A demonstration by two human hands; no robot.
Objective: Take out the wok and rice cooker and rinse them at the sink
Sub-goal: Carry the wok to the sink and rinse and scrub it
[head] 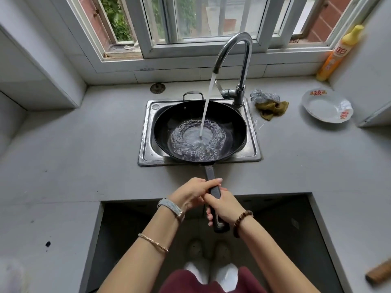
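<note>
Both hands, left point(195, 192) and right point(222, 208), grip the wok point(200, 132) handle; grey counter point(84, 155), window point(190, 22) behind.

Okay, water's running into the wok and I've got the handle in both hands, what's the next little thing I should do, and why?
Probably tilt and swirl the wok. The stream from the faucet lands only near the middle, where water is pooling, while the upper walls look unrinsed. With your left hand and right hand both on the handle, you have the control to roll the water around.
</note>
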